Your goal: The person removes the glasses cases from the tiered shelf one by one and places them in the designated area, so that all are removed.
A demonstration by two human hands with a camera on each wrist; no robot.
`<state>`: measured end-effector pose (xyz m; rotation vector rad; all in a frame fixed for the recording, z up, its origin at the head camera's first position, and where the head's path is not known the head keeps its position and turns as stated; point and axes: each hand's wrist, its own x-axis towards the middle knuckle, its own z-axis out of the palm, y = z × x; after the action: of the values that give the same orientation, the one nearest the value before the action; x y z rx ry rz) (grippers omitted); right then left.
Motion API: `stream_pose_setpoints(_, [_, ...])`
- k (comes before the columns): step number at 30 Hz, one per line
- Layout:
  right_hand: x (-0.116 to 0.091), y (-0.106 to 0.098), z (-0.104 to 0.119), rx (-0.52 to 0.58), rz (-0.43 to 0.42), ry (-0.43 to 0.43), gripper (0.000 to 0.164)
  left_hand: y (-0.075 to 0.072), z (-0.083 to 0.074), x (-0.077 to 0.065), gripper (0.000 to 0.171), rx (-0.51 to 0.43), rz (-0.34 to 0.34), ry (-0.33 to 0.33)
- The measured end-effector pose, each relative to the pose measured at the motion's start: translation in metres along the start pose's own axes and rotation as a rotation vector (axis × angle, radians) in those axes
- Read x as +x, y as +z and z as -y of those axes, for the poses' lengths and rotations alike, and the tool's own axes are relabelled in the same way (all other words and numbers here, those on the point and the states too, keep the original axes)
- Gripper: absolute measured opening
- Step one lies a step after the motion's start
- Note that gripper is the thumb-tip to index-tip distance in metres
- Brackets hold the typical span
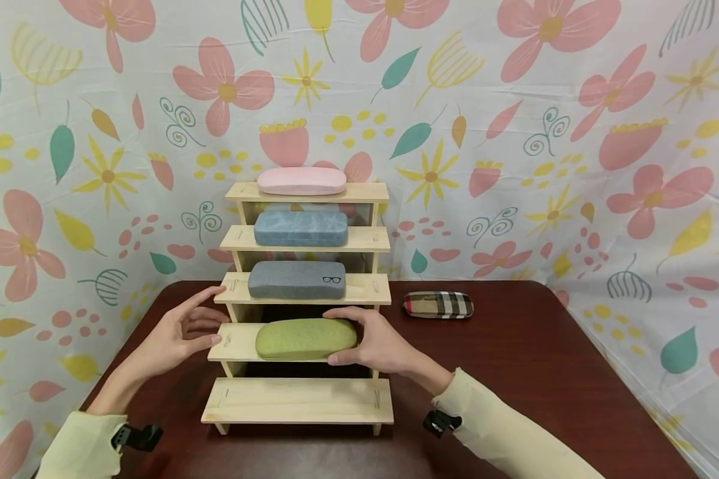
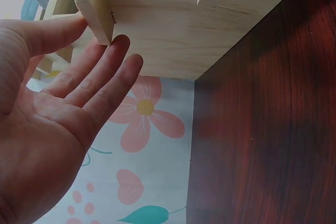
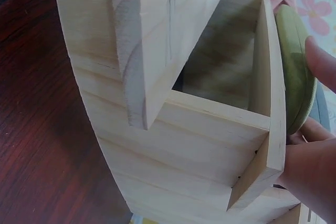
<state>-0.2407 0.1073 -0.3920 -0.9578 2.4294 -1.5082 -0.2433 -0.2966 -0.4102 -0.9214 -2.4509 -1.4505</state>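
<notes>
A green glasses case [image 1: 305, 338] lies on the second step from the bottom of a wooden stepped rack [image 1: 296, 400]. My right hand [image 1: 386, 342] grips its right end, thumb in front and fingers behind. In the right wrist view the green case [image 3: 294, 69] stands out past the shelf edge, between thumb and fingers. My left hand [image 1: 170, 336] is at the rack's left side, fingers fairly straight. The left wrist view has its thumb and fingertips right at the end of a shelf board [image 2: 97, 9]. Its palm holds nothing.
Higher steps carry a grey-blue case with a glasses print [image 1: 296, 279], a blue case [image 1: 301, 229] and a pink case [image 1: 302, 180]. A plaid case [image 1: 439, 305] lies on the dark table [image 1: 503, 372] right of the rack. A flowered cloth [image 1: 359, 86] hangs behind.
</notes>
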Motion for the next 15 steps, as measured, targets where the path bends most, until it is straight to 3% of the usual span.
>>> stream_pose_setpoints(15, [-0.0021,-0.0009,0.0013,-0.024,-0.009,0.000,0.066,0.0002,-0.0017,0.0001,0.084,-0.005,0.000,-0.011])
